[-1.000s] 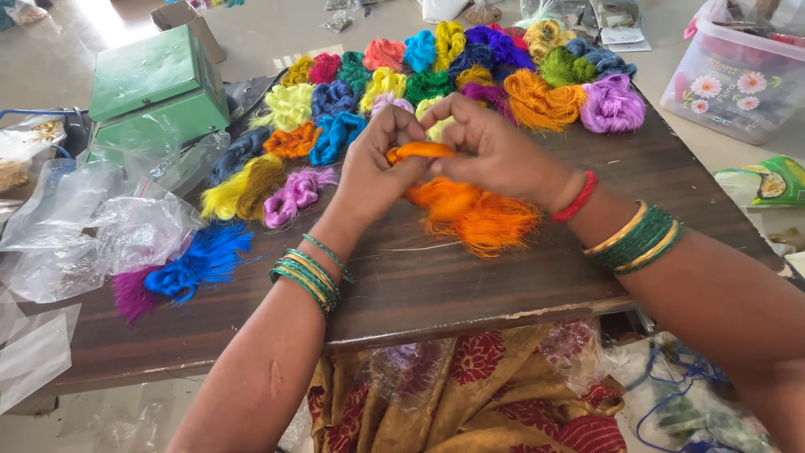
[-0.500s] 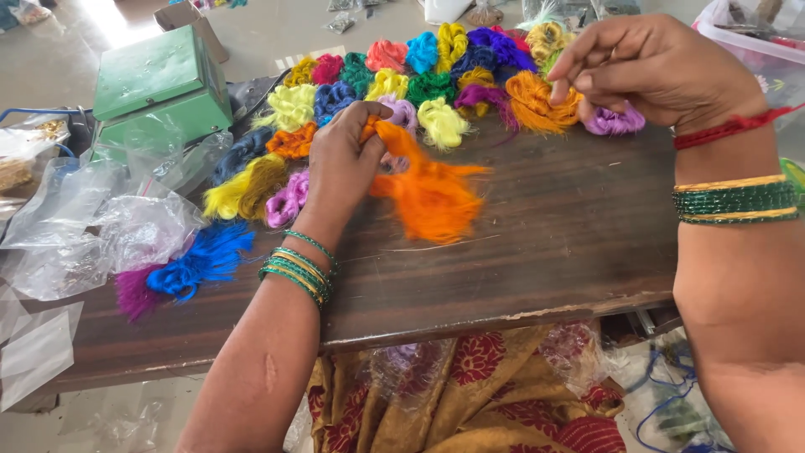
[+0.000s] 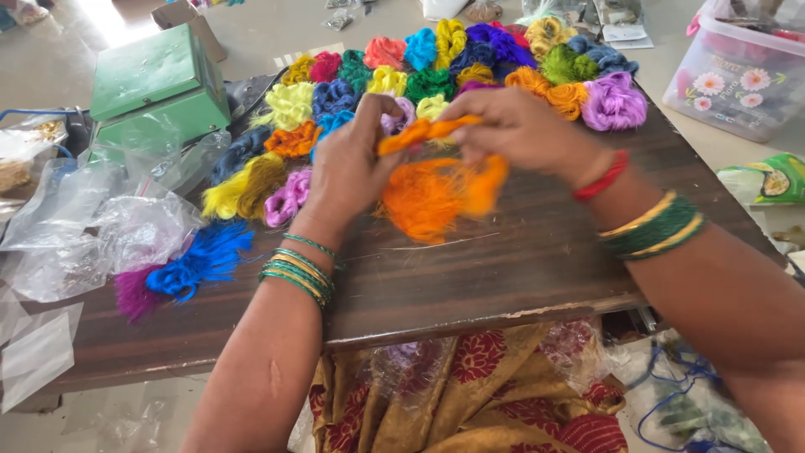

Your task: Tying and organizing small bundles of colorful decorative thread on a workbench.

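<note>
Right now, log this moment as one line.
left hand: holds orange thread bundle | right hand: pinches same bundle | over wooden board

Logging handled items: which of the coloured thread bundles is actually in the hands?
The orange bundle, pinched at its top between the left hand and right hand above the wooden board; the other bundles lie untouched along the board's far edge.

Orange thread bundle between both hands. Bench dark brown, wood-grain streaks. Thread bundles behind: purple, yellow, green, pink. Blue tassel with magenta end. Green metal box. Bangles green and gold; red wrist thread. Lap cloth mustard with maroon flowers.
</note>
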